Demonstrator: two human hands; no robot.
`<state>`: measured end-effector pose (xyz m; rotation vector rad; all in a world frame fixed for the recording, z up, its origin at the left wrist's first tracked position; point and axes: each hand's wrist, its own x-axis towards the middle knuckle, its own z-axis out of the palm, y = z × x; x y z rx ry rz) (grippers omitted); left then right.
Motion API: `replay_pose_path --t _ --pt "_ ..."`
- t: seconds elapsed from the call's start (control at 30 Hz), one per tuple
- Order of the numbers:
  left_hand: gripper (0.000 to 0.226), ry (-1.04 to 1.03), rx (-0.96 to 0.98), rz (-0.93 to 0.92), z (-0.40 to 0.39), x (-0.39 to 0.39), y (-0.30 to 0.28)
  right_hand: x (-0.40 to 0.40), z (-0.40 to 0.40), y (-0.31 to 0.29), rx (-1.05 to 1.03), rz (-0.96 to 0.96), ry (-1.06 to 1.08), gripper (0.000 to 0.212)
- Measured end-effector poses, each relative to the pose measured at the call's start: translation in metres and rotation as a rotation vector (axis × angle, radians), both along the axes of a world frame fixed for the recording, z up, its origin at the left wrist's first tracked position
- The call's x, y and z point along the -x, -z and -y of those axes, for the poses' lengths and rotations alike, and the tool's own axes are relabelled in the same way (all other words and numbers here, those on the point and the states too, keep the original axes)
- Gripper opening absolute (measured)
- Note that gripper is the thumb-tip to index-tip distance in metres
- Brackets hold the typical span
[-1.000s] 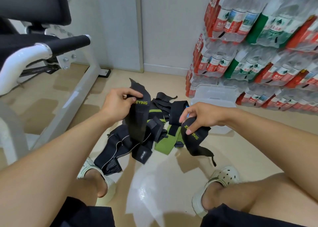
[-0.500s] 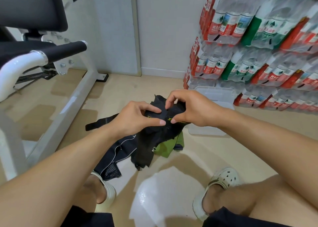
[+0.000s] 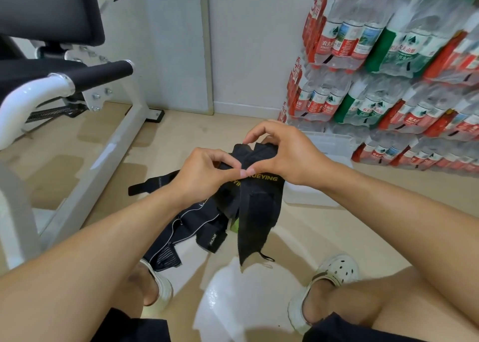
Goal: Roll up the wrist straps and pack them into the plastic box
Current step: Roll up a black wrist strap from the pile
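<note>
My left hand (image 3: 204,173) and my right hand (image 3: 282,152) meet in the middle and pinch the top ends of two black wrist straps with yellow lettering (image 3: 256,207). The straps hang side by side, their tails dangling down above the floor. Below them lies a heap of other black straps (image 3: 191,227) with a bit of a green one (image 3: 234,226) showing. The clear plastic box (image 3: 329,144) stands on the floor behind my right hand, mostly hidden by my wrist.
A white gym machine frame (image 3: 108,155) with a black padded bar (image 3: 103,73) stands on the left. Stacked packs of bottled water (image 3: 388,82) fill the right wall. My feet in white clogs (image 3: 334,271) rest on the beige floor.
A second ago each hand held a separate strap apart. Both hands have come together, and the two straps now hang together, lifted higher off the heap.
</note>
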<state>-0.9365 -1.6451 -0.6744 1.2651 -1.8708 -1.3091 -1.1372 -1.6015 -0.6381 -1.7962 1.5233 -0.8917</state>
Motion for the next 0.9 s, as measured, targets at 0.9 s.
replay_pose_path --t 0.9 --pt "0.039 -0.044 -0.276 -0.308 0.010 -0.009 -0.002 0.024 0.012 0.038 -0.209 0.366 0.640 0.032"
